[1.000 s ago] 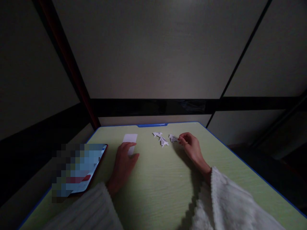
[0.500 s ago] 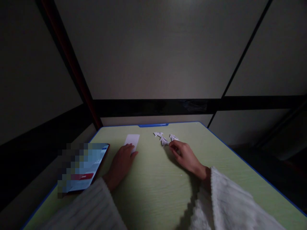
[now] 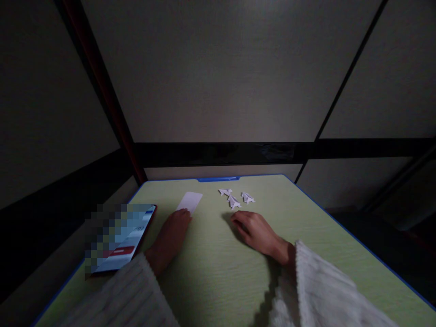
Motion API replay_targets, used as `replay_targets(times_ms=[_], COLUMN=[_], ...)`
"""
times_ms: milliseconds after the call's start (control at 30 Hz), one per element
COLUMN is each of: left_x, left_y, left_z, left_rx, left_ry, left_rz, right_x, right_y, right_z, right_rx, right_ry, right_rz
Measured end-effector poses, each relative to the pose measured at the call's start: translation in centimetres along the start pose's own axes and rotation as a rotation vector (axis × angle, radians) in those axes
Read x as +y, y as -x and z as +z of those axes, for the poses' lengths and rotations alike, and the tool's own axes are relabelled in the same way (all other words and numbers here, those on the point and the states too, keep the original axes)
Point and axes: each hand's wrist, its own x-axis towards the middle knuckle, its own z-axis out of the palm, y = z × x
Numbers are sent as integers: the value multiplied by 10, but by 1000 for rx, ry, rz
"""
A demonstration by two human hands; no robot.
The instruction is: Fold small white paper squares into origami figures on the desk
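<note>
My left hand (image 3: 172, 236) lies flat on the pale green table (image 3: 218, 272), its fingertips on the near edge of a white paper slip (image 3: 190, 201). My right hand (image 3: 254, 230) rests on the table with its fingers loosely stretched out and nothing in them. It lies just short of three small folded white paper figures: one (image 3: 225, 192) at the back left, one (image 3: 233, 201) nearest my fingers and one (image 3: 247, 197) to the right. Both wrists are in white knitted sleeves.
A phone with a lit, blurred screen (image 3: 119, 238) lies at the table's left edge. A blue clip (image 3: 218, 179) sits on the far rim. Dark wall panels and a reddish post (image 3: 102, 95) stand behind the table.
My right hand has let go of the rightmost folded figure and drawn back to the left and toward me. My left hand slid back slightly along the paper slip.
</note>
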Motion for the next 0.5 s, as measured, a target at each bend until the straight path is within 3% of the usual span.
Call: replay_targets(times_ms=[100,333,500], left_x=[2,-5,1], left_y=[1,-9,-9], left_z=[-3,2,-8], left_rx=[-35,5,35], left_ry=[-28,-25,-35], left_rz=[-18,-86,-126], right_x=[-1,-1,-1], right_y=[0,0,0], right_z=[0,0,0], right_rx=[-10,-14,-31], right_ry=[-12,-49,-21], right_rz=[-16,-46,-47])
